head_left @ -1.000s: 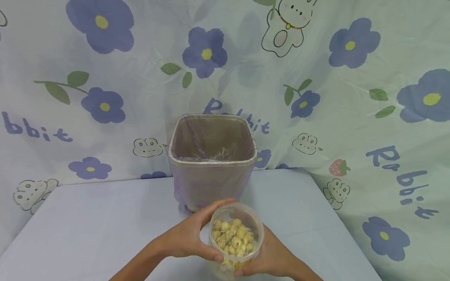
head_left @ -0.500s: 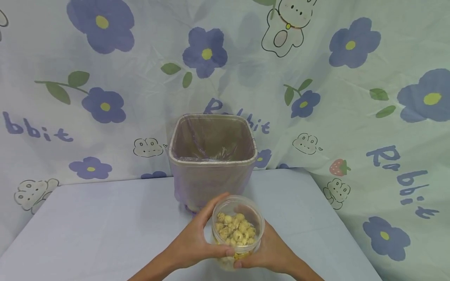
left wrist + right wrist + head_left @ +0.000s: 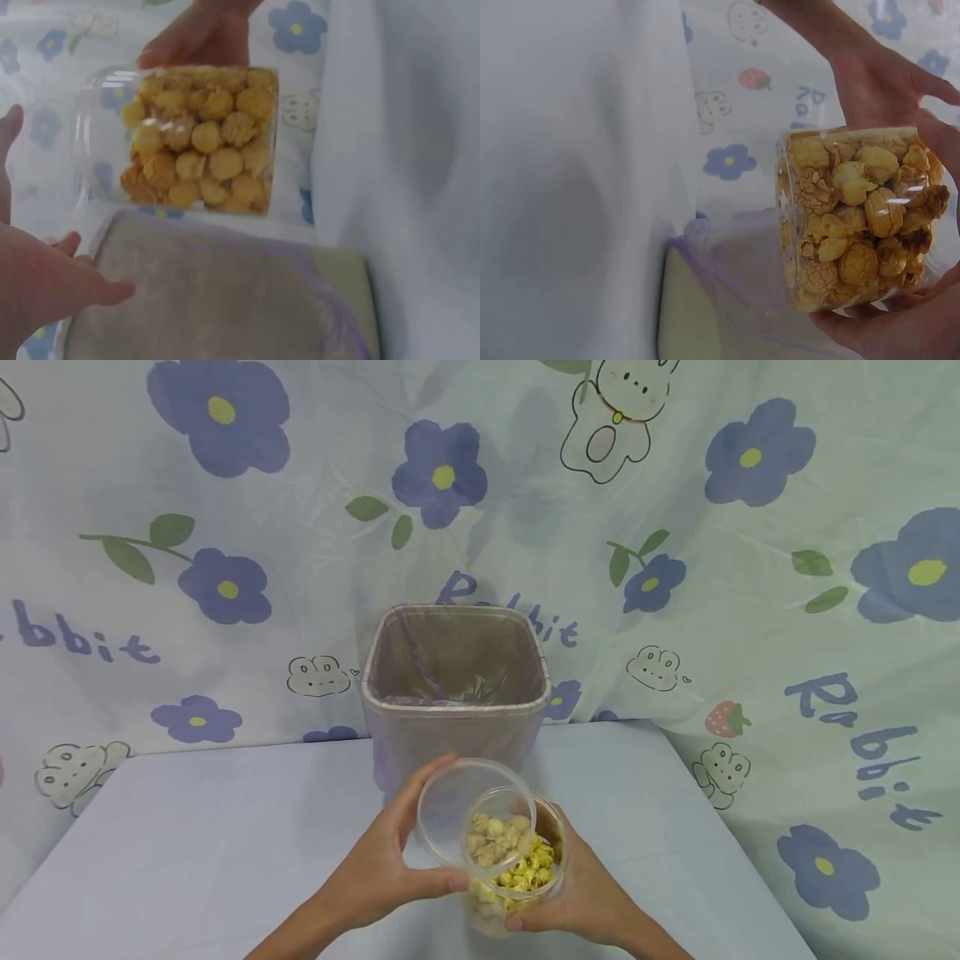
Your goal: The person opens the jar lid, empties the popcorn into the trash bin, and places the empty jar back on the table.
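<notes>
In the head view a clear plastic jar (image 3: 491, 920) of yellow-brown popcorn (image 3: 528, 868) is uncovered on its right side. My right hand (image 3: 581, 893) holds it, thumb at the front and fingers around the far side. A clear round lid (image 3: 442, 814) is above and left of the mouth, overlapping it in this view; my left hand (image 3: 375, 864) grips the lid's edge between thumb and fingers. The left wrist view shows the jar (image 3: 199, 142) from the side, popcorn filling most of it. In the right wrist view popcorn (image 3: 862, 217) shows through the jar wall.
Behind the hands a square bin (image 3: 453, 743) with a thin purple liner stands on the white table (image 3: 225, 843). A floral and rabbit-print cloth (image 3: 315, 568) hangs behind the table and along its right side.
The lid has come off the jar and moved left and away in my left hand, uncovering part of the popcorn. My right hand keeps the jar in nearly the same place.
</notes>
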Action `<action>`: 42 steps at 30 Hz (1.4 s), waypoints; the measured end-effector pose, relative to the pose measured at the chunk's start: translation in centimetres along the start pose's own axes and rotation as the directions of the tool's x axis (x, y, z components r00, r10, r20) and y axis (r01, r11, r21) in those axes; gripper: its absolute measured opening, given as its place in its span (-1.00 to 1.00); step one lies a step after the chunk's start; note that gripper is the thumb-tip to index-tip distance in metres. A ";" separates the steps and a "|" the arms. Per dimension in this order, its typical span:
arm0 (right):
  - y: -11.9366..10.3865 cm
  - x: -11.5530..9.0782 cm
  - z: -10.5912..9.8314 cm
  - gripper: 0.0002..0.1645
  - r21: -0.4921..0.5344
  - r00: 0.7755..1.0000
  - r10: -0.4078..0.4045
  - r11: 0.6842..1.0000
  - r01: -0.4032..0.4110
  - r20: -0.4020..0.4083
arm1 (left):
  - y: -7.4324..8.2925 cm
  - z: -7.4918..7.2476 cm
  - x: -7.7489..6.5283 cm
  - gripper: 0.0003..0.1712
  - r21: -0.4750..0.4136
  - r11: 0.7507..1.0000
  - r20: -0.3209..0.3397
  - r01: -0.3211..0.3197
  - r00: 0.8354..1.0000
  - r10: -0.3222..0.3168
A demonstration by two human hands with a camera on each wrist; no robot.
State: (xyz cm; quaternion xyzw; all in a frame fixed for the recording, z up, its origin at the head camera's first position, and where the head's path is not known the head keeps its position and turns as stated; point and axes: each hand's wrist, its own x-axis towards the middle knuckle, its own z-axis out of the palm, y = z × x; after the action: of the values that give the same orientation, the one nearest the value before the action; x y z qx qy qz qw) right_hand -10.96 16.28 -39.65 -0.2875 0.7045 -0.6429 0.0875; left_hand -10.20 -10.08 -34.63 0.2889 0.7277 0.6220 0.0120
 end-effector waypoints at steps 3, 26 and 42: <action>0.1 -0.2 -0.2 0.29 -0.010 1.000 -0.013 1.000 0.013 -0.008 | 0.1 -1.0 -0.7 0.16 -0.010 1.000 -0.030 -0.015 0.999 0.014; -0.3 -1.3 -1.4 0.25 -0.123 0.995 0.046 0.991 -0.057 -0.089 | -8.0 -10.0 -10.2 -0.04 0.320 0.836 -0.196 0.445 0.895 -0.401; 0.0 -1.4 -2.2 0.25 -0.183 0.986 0.064 0.979 -0.092 -0.155 | -13.2 -12.1 -12.9 0.12 0.514 0.628 -0.198 0.584 0.794 -0.575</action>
State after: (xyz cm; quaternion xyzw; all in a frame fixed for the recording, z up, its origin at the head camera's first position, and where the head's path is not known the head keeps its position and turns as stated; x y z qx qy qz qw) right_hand -10.92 18.91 -39.60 -0.2180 0.7777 -0.5887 0.0324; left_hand -9.35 -27.35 -48.34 0.0259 0.9283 0.3503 0.1223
